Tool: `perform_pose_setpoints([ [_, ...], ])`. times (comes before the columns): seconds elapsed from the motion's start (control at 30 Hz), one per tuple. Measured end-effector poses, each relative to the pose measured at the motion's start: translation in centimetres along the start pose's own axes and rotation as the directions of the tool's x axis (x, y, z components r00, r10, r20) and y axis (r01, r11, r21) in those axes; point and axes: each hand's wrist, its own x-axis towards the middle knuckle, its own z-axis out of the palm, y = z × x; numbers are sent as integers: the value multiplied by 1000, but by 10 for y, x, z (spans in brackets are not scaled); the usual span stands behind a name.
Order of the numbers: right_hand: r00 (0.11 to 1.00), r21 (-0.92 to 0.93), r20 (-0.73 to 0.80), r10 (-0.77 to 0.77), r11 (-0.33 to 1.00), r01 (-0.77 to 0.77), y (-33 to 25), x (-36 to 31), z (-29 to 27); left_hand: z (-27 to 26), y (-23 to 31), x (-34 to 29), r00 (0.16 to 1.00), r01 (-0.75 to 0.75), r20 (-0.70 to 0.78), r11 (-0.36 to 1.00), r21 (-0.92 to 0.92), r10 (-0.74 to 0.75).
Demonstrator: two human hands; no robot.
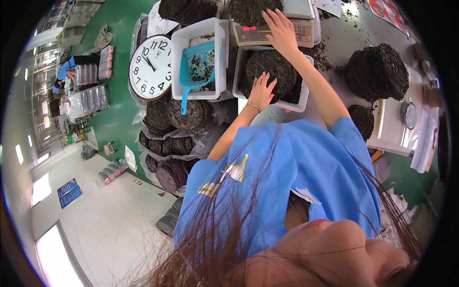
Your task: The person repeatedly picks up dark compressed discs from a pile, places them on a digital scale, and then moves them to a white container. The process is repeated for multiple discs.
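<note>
The left hand (260,92), fingers spread, lay on a dark disc (269,63) in the white bin (304,99); the right hand (282,33), loosely splayed, touched a second disc (249,11) on the scale (260,39). Pressure there would probably have skewed the weight; a light touch seemed best.

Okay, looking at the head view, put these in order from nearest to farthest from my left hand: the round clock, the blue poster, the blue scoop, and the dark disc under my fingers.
1. Dark disc: directly under the left hand.
2. Blue scoop: to its left.
3. Round clock: farther left, past the scoop.
4. Blue poster: far left, lower in view.
</note>
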Motion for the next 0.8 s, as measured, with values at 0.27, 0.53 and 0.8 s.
perform_pose_setpoints([
  [0.27,995,-100,-79,-62,994,54,36,18,3,1,-5,7,996,-47,-80,994,-95,39],
  [0.53,781,-115,-506,365,869,-480,56,-137,-200,18,6,-1,997,2,-80,1000,-18,-4],
  [0.8,455,-345,-653,606,297,-890,104,-404,-199,17,0,4,996,-22,-92,1000,-11,21],
])
